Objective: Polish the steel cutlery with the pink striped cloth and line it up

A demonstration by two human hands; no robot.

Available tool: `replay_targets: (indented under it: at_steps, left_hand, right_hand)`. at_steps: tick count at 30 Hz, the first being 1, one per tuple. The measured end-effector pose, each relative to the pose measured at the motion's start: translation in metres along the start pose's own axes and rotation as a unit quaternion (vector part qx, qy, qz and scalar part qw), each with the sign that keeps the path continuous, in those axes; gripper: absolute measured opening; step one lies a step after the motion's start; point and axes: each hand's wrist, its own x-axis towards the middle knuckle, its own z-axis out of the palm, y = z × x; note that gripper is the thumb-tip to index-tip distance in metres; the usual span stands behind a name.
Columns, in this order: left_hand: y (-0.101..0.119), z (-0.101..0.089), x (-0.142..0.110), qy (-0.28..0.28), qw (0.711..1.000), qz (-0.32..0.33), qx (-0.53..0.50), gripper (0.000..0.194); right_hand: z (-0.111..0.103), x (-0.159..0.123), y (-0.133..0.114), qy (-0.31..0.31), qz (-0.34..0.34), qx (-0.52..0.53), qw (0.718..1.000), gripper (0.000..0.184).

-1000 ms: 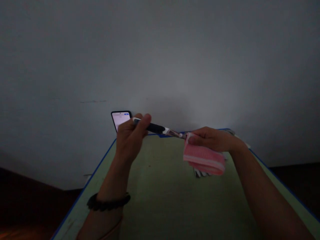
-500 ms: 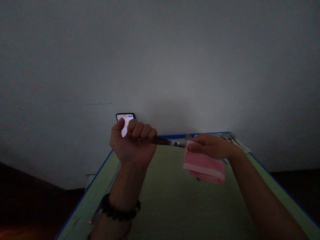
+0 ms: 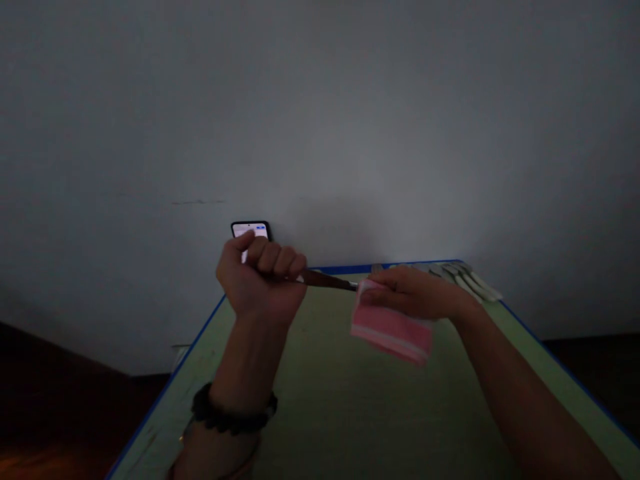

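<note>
My left hand (image 3: 265,280), wearing a dark beaded bracelet (image 3: 233,415), is closed in a fist around one end of a slim, shiny piece of cutlery (image 3: 330,280). The piece lies nearly level between both hands; its ends are hidden, so its kind does not show. At its other end, my right hand (image 3: 413,290) pinches a folded pink cloth (image 3: 393,331) with white stripes. The cloth covers that end and hangs below the fingers. Both hands are held above the pale green table (image 3: 350,400).
A lit phone (image 3: 251,230) leans against the grey wall (image 3: 350,133) behind my left hand. Several pieces of cutlery with pale handles (image 3: 475,283) lie at the table's back right. Fork-like tines (image 3: 377,269) show behind my right hand. Blue trim (image 3: 345,270) lines the table edge.
My right hand and the pink cloth have shifted left along the cutlery, toward my left fist. The left hand keeps its grip, and the view has moved slightly.
</note>
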Motion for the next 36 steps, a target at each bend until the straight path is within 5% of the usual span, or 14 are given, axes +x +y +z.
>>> replay_targets:
  at_steps: [6,19,29,36]
  left_hand:
    - [0.019,-0.027,0.009,0.009,0.998,0.038,-0.046,0.039]
    - [-0.011,0.003,-0.007,-0.032,0.999,0.008,-0.016,0.039]
    - [-0.025,0.022,-0.013,-0.005,0.999,-0.033,-0.006,0.040]
    - [0.005,-0.003,0.002,0.031,0.999,0.021,0.018,0.038]
  right_hand:
    - [-0.010,-0.016,0.018,0.017,0.046,0.065,0.997,0.038]
    - [-0.006,-0.009,-0.004,0.021,-0.006,-0.036,0.999,0.040]
    - [0.007,0.003,-0.014,0.068,-0.052,-0.056,0.995,0.037]
    - [-0.002,-0.003,0.005,0.034,0.001,-0.022,0.999,0.038]
